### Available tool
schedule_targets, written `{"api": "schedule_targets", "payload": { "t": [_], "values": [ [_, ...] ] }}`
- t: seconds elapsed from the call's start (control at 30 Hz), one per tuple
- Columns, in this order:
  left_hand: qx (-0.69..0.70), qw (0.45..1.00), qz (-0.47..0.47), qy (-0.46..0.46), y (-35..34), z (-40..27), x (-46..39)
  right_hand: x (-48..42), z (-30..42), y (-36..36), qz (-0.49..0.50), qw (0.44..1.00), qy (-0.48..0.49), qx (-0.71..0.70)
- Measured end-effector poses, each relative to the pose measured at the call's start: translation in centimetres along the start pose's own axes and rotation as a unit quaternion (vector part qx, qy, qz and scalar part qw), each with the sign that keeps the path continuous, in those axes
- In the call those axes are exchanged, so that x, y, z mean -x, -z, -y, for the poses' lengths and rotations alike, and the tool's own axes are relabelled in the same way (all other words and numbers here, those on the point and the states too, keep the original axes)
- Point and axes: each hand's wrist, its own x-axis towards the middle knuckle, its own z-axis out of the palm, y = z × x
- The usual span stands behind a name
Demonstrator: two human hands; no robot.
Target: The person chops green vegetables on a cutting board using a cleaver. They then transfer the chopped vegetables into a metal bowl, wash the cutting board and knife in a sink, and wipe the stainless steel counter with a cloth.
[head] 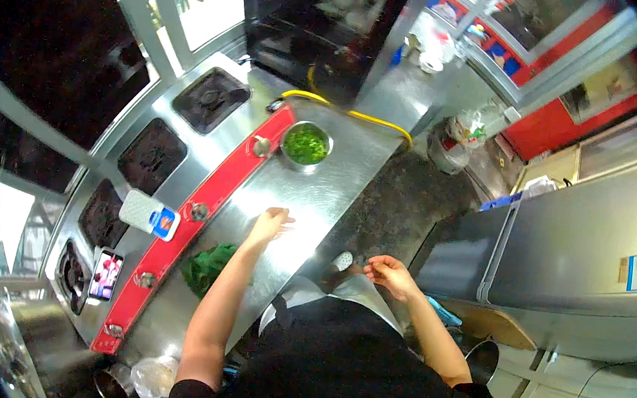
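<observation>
My left hand (271,226) is over the stainless-steel counter (300,205), palm inward and fingers loosely bent, with nothing visible in it. Below that forearm lies a bunch of dark leafy greens (207,269), partly covered by my arm. Farther along the counter stands a round metal bowl (305,168) with chopped green vegetables (305,144) in it. Off the counter's edge, above the floor, my right hand (392,275) hangs in the air with its fingers half curled. I see nothing held there either.
A gas range with several burners (152,156) runs along the left behind a red knob panel (225,184). On it rest a phone (106,274) and a white package (149,214). A yellow hose (379,120) crosses the counter's far end. A steel refrigerator (574,254) stands right.
</observation>
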Motion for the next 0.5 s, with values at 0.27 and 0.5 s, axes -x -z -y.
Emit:
{"api": "schedule_targets", "payload": {
  "t": [0.27, 0.5],
  "values": [
    [0.295, 0.949, -0.058, 0.096, -3.0, -0.7, -16.4, -1.8, 5.6, 11.3, -0.093, 0.994, 0.051, -0.023],
    [0.453, 0.883, -0.12, 0.019, -2.8, -0.5, -21.0, -5.9, 11.0, 19.7, -0.075, 0.996, 0.054, -0.005]
  ]
}}
